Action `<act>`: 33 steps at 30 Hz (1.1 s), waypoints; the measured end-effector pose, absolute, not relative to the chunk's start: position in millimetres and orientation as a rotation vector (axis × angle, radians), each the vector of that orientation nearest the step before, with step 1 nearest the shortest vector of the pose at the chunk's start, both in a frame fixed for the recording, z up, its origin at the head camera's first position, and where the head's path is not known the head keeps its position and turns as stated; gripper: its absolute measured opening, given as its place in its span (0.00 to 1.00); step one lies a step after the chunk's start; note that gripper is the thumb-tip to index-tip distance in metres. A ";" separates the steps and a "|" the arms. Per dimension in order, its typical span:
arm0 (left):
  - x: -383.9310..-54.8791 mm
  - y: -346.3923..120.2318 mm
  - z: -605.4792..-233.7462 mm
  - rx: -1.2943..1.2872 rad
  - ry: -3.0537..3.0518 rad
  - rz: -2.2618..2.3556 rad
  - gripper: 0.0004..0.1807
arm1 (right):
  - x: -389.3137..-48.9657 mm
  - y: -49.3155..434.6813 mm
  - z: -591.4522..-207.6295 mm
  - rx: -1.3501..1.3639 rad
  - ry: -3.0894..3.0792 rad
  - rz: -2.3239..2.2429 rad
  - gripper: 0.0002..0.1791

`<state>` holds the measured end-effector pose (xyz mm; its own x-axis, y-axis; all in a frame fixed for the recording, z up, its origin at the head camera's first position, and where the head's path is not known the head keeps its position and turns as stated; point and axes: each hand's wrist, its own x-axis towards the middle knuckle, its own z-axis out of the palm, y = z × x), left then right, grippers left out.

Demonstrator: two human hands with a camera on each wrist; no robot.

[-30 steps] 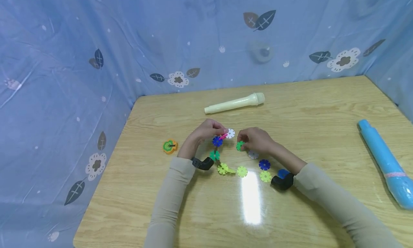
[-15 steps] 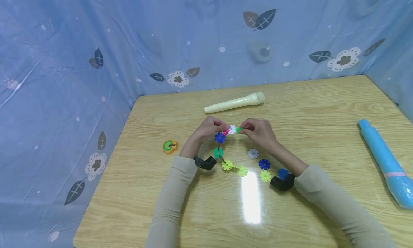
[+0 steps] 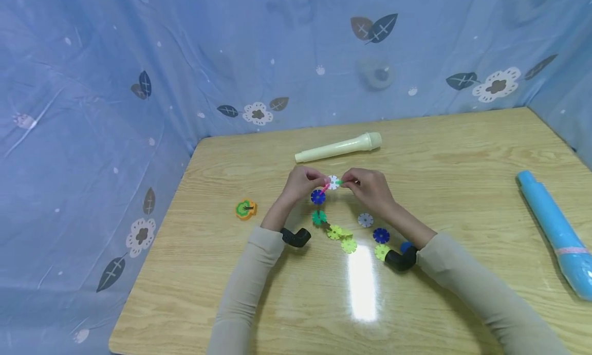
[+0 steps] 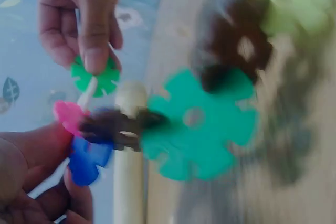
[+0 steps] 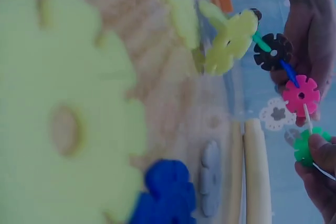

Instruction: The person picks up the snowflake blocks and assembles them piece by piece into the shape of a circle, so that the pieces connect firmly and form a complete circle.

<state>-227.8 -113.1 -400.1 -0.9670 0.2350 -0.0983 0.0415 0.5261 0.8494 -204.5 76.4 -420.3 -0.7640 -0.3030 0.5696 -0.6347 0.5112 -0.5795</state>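
An orange block (image 3: 245, 209) with a tree picture lies on the table (image 3: 194, 273), well left of the hands. Next comes the left hand (image 3: 302, 184), its grip pinching around where pink and white discs join; which disc it bears on cannot be told. The chain of discs (image 3: 319, 218) runs between the hands, above the table. Its long axis bends like a C open to the right: from the left grip one leg drops toward the person through a blue disc (image 3: 317, 197) and a turquoise disc (image 4: 215, 135), with brown discs (image 4: 226, 35) between, then curls right through yellow discs (image 3: 349, 245), this end pointing right and toward the person. The short upper leg points right, from the pink disc (image 5: 308, 88) through the white disc (image 3: 333, 183) to a green disc (image 4: 108, 82). Beyond the hands, a cream microphone (image 3: 338, 148) lies roughly crosswise, head to the right. The right hand (image 3: 368, 185) pinches the green disc by thumb and fingers, edge-on in the head view. Nearer the person are loose discs: grey (image 3: 365, 220), dark blue (image 3: 381, 236), yellow (image 3: 380, 252). Far right, a blue stick (image 3: 555, 231) lies aslant, broad end toward the person.
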 end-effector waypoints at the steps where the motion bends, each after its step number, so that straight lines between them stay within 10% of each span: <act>1: -228.1 -113.0 -399.8 0.283 2.615 1.409 0.11 | -206.2 77.5 -419.9 0.770 -2.374 1.165 0.04; 12: -230.8 -94.4 -392.5 0.959 2.870 1.030 0.07 | -214.8 83.0 -418.6 0.714 -2.416 1.303 0.03; 33: -234.1 -106.6 -401.3 0.816 2.879 1.127 0.05 | -200.0 140.1 -438.3 1.114 -3.057 1.257 0.22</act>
<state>-234.1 -106.6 -401.3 -0.8681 0.4398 0.2301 0.4792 0.6216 0.6197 -200.0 140.1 -438.3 -0.7427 -0.6655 -0.0743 -0.4208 0.5501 -0.7213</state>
